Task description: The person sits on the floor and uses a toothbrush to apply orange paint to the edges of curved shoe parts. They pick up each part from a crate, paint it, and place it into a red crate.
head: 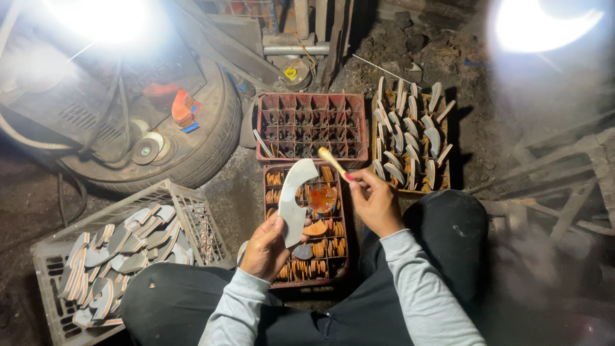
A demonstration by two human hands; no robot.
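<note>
A seated person works on the dirt floor [243, 192] of a dim workshop, knees spread around a red compartment crate [272, 192]. The left hand [266, 247] is closed around the lower end of a curved grey sole-shaped piece [295, 200], holding it upright over that crate. The right hand [373, 204] pinches a small pale-handled brush [334, 161], its tip angled toward the top of the piece and above a small dish of orange adhesive [321, 198] that sits on the crate.

By the look of it, the work is well under way but far from finished. A wooden rack [442, 179] at the far right already holds many grey pieces stood on edge, well apart from the hands. A grey plastic basket [192, 214] near the left knee is heaped with similar curved pieces [125, 253], some edged in orange; whether these are coated or waiting cannot be told. A second red crate [312, 128], just beyond the first, stands almost bare, with only a few items in its left compartments. The near crate's compartments are packed with orange-edged pieces. A tyre [211, 138] and machinery lie at the far left under glaring lamps.
</note>
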